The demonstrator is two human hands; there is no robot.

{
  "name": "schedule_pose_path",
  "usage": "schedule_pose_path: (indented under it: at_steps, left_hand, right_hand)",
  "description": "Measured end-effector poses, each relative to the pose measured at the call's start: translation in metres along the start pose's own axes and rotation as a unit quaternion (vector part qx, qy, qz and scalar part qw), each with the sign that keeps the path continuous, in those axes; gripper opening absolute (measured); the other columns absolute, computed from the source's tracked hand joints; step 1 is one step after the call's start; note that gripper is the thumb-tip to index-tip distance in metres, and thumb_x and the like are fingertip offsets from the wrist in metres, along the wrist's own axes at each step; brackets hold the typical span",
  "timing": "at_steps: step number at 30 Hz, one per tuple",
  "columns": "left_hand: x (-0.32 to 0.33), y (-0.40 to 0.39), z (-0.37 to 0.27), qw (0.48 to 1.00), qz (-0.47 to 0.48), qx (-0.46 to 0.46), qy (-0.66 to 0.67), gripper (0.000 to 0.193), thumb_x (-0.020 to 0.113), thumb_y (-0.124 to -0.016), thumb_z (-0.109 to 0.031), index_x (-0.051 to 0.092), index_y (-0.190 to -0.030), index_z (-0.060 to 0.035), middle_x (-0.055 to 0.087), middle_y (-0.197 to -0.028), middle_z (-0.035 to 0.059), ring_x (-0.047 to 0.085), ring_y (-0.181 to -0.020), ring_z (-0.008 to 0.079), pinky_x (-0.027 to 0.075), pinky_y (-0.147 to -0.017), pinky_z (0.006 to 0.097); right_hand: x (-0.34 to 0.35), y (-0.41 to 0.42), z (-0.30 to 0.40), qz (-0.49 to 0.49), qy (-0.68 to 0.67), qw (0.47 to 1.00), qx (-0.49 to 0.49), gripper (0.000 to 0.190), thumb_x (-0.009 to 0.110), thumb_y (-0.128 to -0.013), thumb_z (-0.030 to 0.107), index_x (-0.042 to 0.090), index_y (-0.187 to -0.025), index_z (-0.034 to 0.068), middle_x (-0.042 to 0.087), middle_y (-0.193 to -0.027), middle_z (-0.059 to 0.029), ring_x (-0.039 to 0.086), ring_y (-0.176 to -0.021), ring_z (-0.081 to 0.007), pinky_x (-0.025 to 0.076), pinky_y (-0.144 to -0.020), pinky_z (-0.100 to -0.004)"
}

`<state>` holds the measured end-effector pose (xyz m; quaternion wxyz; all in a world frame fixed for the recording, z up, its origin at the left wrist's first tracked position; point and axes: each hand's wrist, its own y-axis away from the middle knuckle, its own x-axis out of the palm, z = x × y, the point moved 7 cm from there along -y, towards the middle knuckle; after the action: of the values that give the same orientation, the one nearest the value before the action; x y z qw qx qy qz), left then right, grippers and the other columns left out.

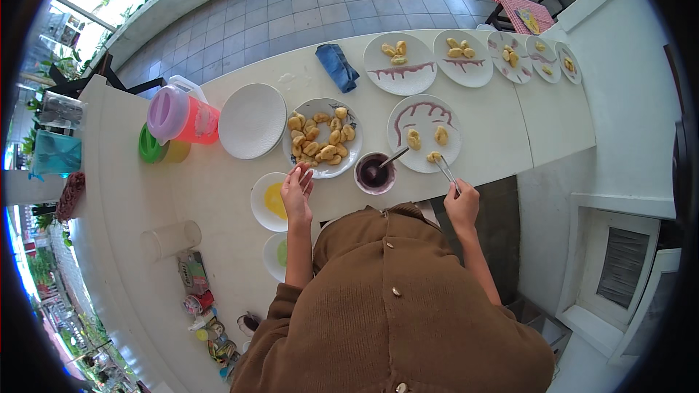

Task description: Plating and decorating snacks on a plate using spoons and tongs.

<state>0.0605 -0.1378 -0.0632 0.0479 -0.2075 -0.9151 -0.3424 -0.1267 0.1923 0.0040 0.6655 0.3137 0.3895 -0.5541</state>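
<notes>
My right hand grips metal tongs, their tips at a golden fried piece on a white plate. Two more pieces and dark purple sauce drips lie on that plate. My left hand is raised by the near rim of a floral-edged plate heaped with fried pieces; a slim utensil seems to be at its fingers, but its hold is unclear. Between the hands stands a bowl of purple sauce with a metal spoon leaning on its rim.
Plated portions line the far right edge, beside a folded blue cloth. Stacked white plates, a pink pitcher and a green-lidded container stand left. Bowls of yellow and green contents sit near my left arm.
</notes>
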Motion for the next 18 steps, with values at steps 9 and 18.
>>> schedule_pose_path:
  at_steps: [9, 18]
  left_hand:
    - [0.0036, 0.0013, -0.0008, 1.0, -0.004, -0.003, -0.003, 0.022, 0.05, -0.087, -0.021, 0.056, -0.104, -0.0105, 0.061, -0.098, -0.0003, 0.055, -0.089, 0.0099, 0.039, -0.076, 0.0249]
    - [0.0076, 0.0012, 0.0007, 1.0, 0.006, -0.002, -0.014, 0.02, 0.05, -0.087, -0.022, 0.057, -0.103, -0.0113, 0.062, -0.097, -0.0006, 0.055, -0.087, 0.0093, 0.039, -0.076, 0.0247]
  right_hand:
    - [0.0049, 0.0001, -0.0007, 0.005, -0.003, 1.0, -0.005, 0.02, 0.055, -0.076, 0.01, 0.061, -0.088, -0.004, 0.058, -0.074, -0.019, 0.058, -0.068, -0.0347, 0.047, -0.06, -0.0412]
    - [0.0062, -0.0005, 0.0024, 0.003, 0.006, 1.0, -0.013, 0.017, 0.053, -0.077, 0.01, 0.06, -0.086, -0.003, 0.057, -0.073, -0.0187, 0.057, -0.068, -0.0358, 0.046, -0.06, -0.0428]
